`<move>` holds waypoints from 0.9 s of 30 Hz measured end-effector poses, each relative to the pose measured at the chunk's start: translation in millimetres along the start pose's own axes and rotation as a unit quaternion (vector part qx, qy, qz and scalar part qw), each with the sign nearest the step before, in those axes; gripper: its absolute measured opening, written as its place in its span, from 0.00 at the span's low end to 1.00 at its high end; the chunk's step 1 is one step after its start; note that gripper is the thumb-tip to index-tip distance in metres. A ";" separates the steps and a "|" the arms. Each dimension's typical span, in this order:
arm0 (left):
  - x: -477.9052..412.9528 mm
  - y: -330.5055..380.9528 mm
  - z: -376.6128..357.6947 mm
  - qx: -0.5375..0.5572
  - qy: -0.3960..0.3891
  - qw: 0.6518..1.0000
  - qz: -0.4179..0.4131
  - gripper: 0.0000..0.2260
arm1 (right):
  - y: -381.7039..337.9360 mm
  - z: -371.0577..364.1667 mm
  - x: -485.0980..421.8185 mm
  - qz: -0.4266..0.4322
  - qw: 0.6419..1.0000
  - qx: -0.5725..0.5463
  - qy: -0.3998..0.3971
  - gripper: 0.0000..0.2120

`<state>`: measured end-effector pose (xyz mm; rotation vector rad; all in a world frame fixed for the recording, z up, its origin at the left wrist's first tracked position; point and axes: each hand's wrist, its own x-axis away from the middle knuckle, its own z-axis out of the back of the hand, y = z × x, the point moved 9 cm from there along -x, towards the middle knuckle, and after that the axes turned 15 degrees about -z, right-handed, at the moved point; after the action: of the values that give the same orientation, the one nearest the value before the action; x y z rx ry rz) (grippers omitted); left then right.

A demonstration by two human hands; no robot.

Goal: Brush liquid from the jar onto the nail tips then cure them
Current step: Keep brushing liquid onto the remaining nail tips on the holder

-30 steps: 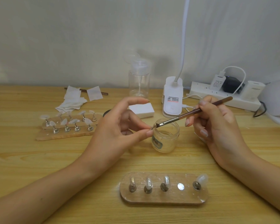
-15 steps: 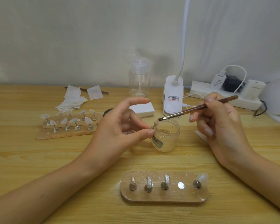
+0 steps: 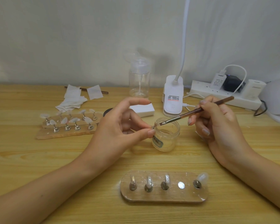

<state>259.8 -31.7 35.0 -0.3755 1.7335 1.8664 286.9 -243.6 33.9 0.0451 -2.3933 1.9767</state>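
1. The jar [image 3: 166,136] stands open on the wooden table [image 3: 23,159], with a little clear liquid in the bottom and a label on its left side.
2. The left hand [image 3: 120,128] is just left of the jar. Its thumb and one fingertip pinch a clear nail tip [image 3: 155,125] and hold it over the jar's left rim. The forefinger is lifted and stretched out above.
3. The right hand [image 3: 217,126] is just right of the jar and grips a brown brush [image 3: 192,112] like a pen, between the thumb and the first fingers. The handle slants up and away to the right.
4. The bristles touch the pinched nail tip, above the jar's mouth.
5. In front of the jar, nearer the person, lies a stand [image 3: 173,197]. Four of its pegs carry nail tips [image 3: 149,181], and a bare metal disc [image 3: 181,185] sits between the third peg and the last.
6. Well to the left of the jar, a second stand [image 3: 63,134] holds two rows of nail tips. Behind it lie white wipes [image 3: 73,99], partly covering another brush [image 3: 104,92].
7. Behind the jar are a white block [image 3: 143,109], a clear pump bottle [image 3: 139,81] and a white lamp base [image 3: 173,96] whose neck rises out of view.
8. Behind and to the right of the jar, a power strip [image 3: 225,97] with plugs lies along the wall.
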 end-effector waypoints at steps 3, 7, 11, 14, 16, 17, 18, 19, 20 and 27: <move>-0.3 0.8 -0.6 0.000 0.000 1.000 -0.001 0.25 | -3.1 1.6 1.7 0.011 1.000 0.003 0.001 0.13; 0.1 1.8 -0.6 0.001 0.001 1.000 0.002 0.25 | -3.1 -3.3 3.4 0.012 1.000 0.016 -0.009 0.14; -0.1 1.9 -0.7 0.000 0.003 1.000 0.005 0.25 | -3.6 2.3 2.8 0.015 1.000 -0.007 0.001 0.12; -0.2 1.9 -1.3 0.001 0.002 1.000 0.007 0.25 | -8.1 -4.2 5.3 0.037 0.999 0.008 -0.020 0.12; 0.0 2.0 -1.2 0.000 0.002 1.000 0.006 0.25 | -5.1 -5.6 4.3 0.026 0.999 0.019 -0.018 0.14; 0.0 1.9 -1.2 0.000 0.002 1.000 0.006 0.25 | -2.8 -3.5 2.9 0.015 1.000 0.016 -0.009 0.14; 0.0 1.9 -1.1 0.000 0.002 1.000 0.007 0.25 | -1.0 -0.8 1.7 0.005 1.000 0.008 0.000 0.13; -0.1 1.7 -1.4 0.001 0.002 1.000 0.007 0.25 | -0.1 1.5 1.0 0.000 1.000 -0.001 0.005 0.13; -0.1 1.8 -1.6 0.001 0.002 1.000 0.008 0.25 | -0.6 2.8 1.2 0.002 1.000 -0.005 0.007 0.12; -0.2 2.3 -1.7 0.005 0.004 1.000 0.010 0.25 | -2.9 -2.8 2.7 0.017 1.000 0.013 -0.007 0.13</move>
<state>258.4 -33.4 36.8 -0.3632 1.7566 1.8715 284.4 -241.3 37.4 0.0198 -2.3937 2.0289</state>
